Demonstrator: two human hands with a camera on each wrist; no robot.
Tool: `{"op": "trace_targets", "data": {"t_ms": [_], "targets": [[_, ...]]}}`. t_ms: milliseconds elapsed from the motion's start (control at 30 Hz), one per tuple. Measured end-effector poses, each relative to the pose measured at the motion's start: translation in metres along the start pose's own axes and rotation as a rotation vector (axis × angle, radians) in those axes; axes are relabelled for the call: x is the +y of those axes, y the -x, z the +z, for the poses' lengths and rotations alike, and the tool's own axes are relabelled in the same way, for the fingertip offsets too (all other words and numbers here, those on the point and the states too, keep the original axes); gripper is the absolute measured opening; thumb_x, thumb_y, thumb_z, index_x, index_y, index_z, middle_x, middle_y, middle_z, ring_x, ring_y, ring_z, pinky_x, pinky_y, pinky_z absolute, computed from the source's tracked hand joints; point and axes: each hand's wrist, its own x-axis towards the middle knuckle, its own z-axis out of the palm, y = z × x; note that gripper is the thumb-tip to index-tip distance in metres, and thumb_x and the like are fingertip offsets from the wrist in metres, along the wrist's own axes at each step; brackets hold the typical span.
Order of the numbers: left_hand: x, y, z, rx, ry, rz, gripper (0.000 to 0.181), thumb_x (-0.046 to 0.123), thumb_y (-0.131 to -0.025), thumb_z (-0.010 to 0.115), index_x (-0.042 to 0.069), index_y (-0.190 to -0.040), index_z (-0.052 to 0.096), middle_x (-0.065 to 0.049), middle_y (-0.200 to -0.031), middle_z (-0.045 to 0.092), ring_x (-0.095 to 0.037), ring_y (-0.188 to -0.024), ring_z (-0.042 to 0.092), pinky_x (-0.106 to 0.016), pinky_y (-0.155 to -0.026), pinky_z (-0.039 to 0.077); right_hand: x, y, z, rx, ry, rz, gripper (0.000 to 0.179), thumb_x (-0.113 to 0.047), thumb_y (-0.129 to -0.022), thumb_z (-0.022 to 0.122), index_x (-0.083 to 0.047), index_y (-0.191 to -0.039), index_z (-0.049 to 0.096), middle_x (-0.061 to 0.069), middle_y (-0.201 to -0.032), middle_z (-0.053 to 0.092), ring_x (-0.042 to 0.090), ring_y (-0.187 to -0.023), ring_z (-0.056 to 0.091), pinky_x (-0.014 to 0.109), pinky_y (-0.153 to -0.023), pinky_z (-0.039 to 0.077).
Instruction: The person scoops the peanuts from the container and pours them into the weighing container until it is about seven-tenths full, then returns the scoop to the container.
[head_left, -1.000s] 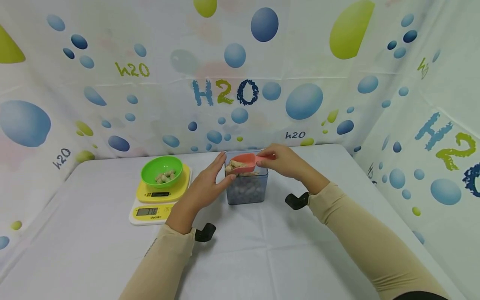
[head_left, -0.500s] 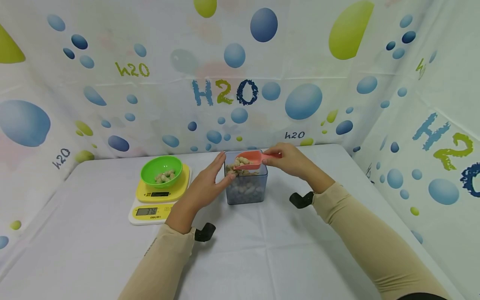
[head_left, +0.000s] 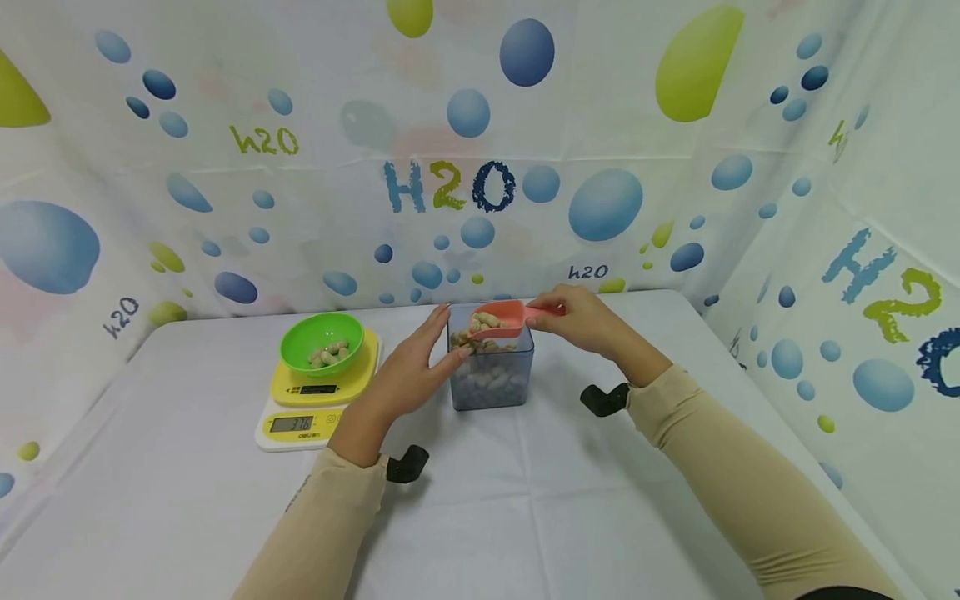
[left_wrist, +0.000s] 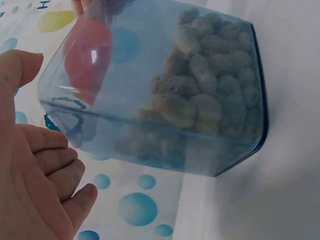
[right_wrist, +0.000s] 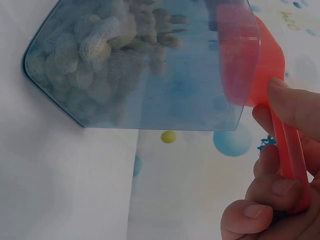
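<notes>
While the right hand (head_left: 583, 323) grips a red scoop (head_left: 512, 315) of peanuts (head_left: 487, 322) at the mouth of a translucent blue container (head_left: 491, 382), part-filled with more, the left hand (head_left: 401, 371) stands at its rim, thumb and fingers apart. A green bowl (head_left: 297, 335) of peanuts sits on a yellow-and-white scale (head_left: 362, 368) displaying 37.6; the backdrop (head_left: 450, 108) reads "H2O".
</notes>
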Motion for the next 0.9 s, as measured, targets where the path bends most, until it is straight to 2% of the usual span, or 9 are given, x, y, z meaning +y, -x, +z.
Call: {"op": "trace_targets", "data": {"t_ms": [167,333,533,667,900], "targets": [[-0.005,0.008,-0.014,0.022,-0.022,0.002,0.081,0.058,-0.097,0.048,0.024,-0.160,0.008,0.004,-0.166,0.006,-0.023,-0.153,0.011,-0.052,-0.121,0.020,-0.003,-0.004,0.002,-0.002,-0.017,-0.021,0.044,-0.038,-0.094,0.066,-0.011,-0.129,0.066,0.007,-0.114,0.060,0.025,-0.103,0.054,0.040,-0.083,0.052],[-0.021,0.020,-0.038,0.063,-0.053,-0.001,0.083,0.059,-0.098,0.046,0.020,-0.160,0.008,0.000,-0.167,0.006,-0.026,-0.153,0.010,-0.054,-0.121,0.018,-0.014,-0.009,0.002,0.001,-0.031,-0.036,0.045,-0.039,-0.094,0.066,-0.012,-0.129,0.065,0.007,-0.114,0.060,0.025,-0.102,0.054,0.041,-0.085,0.052],[-0.046,0.042,-0.068,0.091,-0.089,-0.088,0.084,0.063,-0.097,0.042,0.023,-0.160,0.003,0.001,-0.167,0.001,-0.032,-0.153,0.010,-0.059,-0.119,0.016,-0.031,-0.016,0.005,-0.009,-0.030,-0.070,0.044,-0.040,-0.094,0.065,-0.013,-0.130,0.065,0.005,-0.117,0.062,0.024,-0.102,0.057,0.041,-0.087,0.052],[-0.065,0.057,-0.082,0.114,-0.104,-0.144,0.084,0.064,-0.097,0.040,0.025,-0.160,-0.001,0.003,-0.167,-0.002,-0.037,-0.152,0.010,-0.064,-0.117,0.016,-0.044,-0.022,0.011,-0.013,-0.042,-0.092,0.043,-0.039,-0.094,0.065,-0.014,-0.129,0.066,0.004,-0.116,0.061,0.024,-0.102,0.055,0.039,-0.084,0.052],[-0.092,0.070,-0.094,0.158,-0.150,-0.202,0.083,0.055,-0.100,0.041,0.013,-0.159,0.001,-0.007,-0.167,-0.003,-0.043,-0.150,0.008,-0.065,-0.116,0.015,-0.070,-0.037,0.027,-0.017,-0.074,-0.117,0.042,-0.038,-0.094,0.066,-0.014,-0.129,0.066,0.003,-0.114,0.061,0.023,-0.103,0.052,0.037,-0.082,0.052]]}}
